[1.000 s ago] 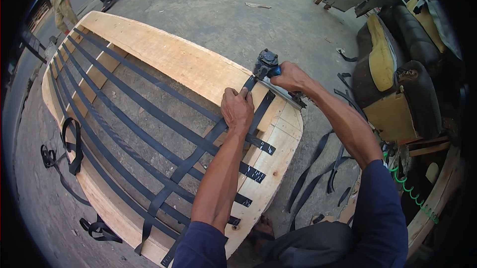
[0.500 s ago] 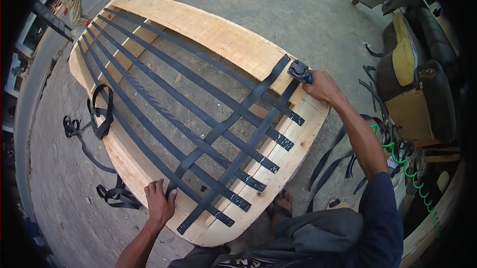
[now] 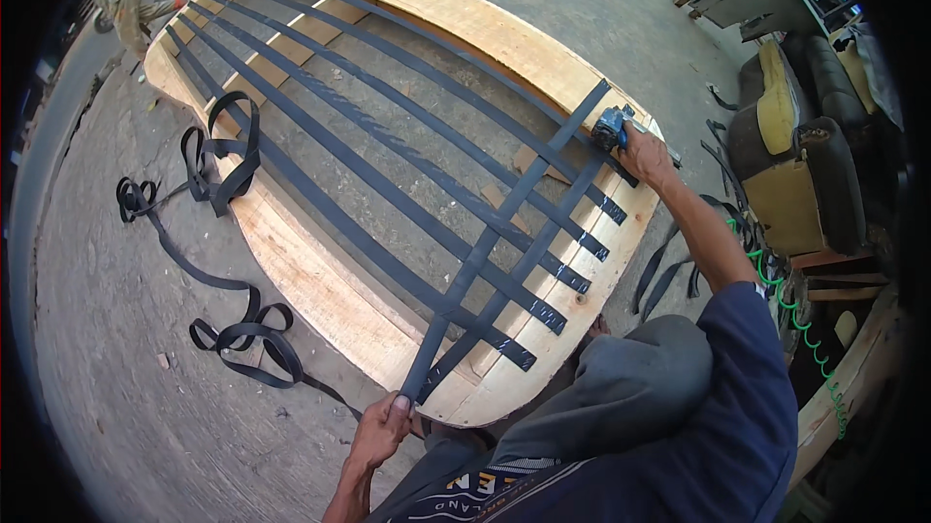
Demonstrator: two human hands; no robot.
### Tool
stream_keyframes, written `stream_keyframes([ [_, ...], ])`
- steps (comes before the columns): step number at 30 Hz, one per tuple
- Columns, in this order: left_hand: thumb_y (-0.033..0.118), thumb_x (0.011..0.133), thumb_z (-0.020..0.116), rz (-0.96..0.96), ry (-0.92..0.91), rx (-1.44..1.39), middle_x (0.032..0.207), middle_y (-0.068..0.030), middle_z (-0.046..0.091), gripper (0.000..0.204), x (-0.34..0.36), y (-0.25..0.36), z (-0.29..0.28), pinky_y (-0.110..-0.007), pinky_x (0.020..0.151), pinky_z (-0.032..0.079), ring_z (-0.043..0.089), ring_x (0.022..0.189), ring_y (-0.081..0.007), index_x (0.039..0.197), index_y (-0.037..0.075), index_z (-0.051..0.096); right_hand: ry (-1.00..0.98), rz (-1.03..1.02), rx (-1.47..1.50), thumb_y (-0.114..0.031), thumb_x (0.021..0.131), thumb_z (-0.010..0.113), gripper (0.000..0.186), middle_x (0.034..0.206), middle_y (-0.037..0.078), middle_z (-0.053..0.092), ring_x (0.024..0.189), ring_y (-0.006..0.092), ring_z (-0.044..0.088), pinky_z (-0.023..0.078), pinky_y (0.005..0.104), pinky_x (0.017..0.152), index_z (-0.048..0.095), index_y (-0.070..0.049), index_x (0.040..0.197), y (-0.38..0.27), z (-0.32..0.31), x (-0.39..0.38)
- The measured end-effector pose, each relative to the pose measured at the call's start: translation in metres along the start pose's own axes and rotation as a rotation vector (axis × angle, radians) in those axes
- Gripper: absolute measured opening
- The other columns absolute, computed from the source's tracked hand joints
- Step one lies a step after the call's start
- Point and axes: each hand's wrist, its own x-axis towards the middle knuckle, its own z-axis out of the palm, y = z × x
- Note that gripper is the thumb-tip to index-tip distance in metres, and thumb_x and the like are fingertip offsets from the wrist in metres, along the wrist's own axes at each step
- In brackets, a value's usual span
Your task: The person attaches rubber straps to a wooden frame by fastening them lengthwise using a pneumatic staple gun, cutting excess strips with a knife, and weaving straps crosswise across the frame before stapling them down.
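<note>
A wooden frame [image 3: 325,308] lies in front of me with several black webbing straps [image 3: 364,147] running along its length. Two cross straps [image 3: 477,250] weave over and under them near the close end. At the left rail, my left hand [image 3: 380,429] pinches one cross strap between thumb and fingers, drawn straight over the wood. My right hand [image 3: 648,157] grips a staple gun [image 3: 611,128], its head by the right end of the cross straps. Staples show on the strap ends along the near board. The fingers behind the staple gun are partly hidden.
Loose webbing [image 3: 257,339] coils on the ground at left and over the left rail. A green coiled hose [image 3: 797,329] hangs at right, near a torn sofa seat [image 3: 797,169] and strap scraps. Another person [image 3: 118,4] is at the far left.
My left hand has moved along the left rail toward me, and the cross strap now runs straight to it. The staple gun has turned in my right hand. My view has shifted.
</note>
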Motion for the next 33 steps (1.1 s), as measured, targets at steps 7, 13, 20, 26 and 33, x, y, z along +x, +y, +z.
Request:
stream_keyframes([
  [7,0.038,0.105,0.053,0.150,0.113,0.367,0.057,-0.0125,0.053,0.038,-0.033,-0.005,-0.027,-0.040,0.054,0.043,0.056,0.051,-0.0265,0.090,0.004,0.063,-0.052,0.034,-0.074,-0.030,0.086,0.066,0.058,0.104,0.031,0.070,0.101,0.0502,0.067,0.054,0.0559,0.090,0.049,-0.009,0.137,0.009,0.004,0.015],
  [13,0.031,0.103,0.056,0.235,0.367,0.449,0.054,-0.0109,0.051,0.036,0.020,-0.025,-0.054,-0.038,0.053,0.042,0.051,0.050,-0.0194,0.082,0.002,0.064,-0.255,-0.029,0.008,-0.031,0.083,0.065,0.040,0.103,0.028,0.072,0.098,0.0403,0.071,0.055,0.0480,0.088,0.072,-0.002,0.109,-0.042,-0.050,0.033],
  [20,0.032,0.103,0.057,0.195,0.380,0.311,0.052,-0.0030,0.048,0.042,0.029,-0.014,-0.055,-0.034,0.050,0.037,0.046,0.051,-0.0113,0.077,0.001,0.063,-0.315,-0.153,0.238,-0.027,0.078,0.064,0.044,0.088,0.029,0.072,0.084,0.0391,0.072,0.054,0.0447,0.079,0.071,0.006,0.107,-0.095,-0.039,0.008],
  [26,0.031,0.103,0.058,0.175,0.410,0.269,0.054,-0.0048,0.050,0.039,0.027,-0.020,-0.035,-0.035,0.053,0.039,0.047,0.053,-0.0123,0.079,0.001,0.064,-0.276,-0.150,0.233,-0.022,0.076,0.064,0.040,0.084,0.027,0.071,0.078,0.0366,0.071,0.054,0.0447,0.076,0.071,0.007,0.103,-0.140,-0.110,-0.022],
  [33,0.029,0.099,0.064,0.131,0.434,0.171,0.061,-0.0104,0.060,0.036,0.039,-0.043,-0.040,-0.035,0.057,0.045,0.053,0.058,-0.0137,0.082,-0.003,0.068,-0.723,-0.616,0.246,-0.017,0.078,0.064,0.031,0.073,0.027,0.068,0.067,0.0398,0.068,0.053,0.0472,0.071,0.069,0.010,0.093,-0.276,-0.134,-0.114],
])
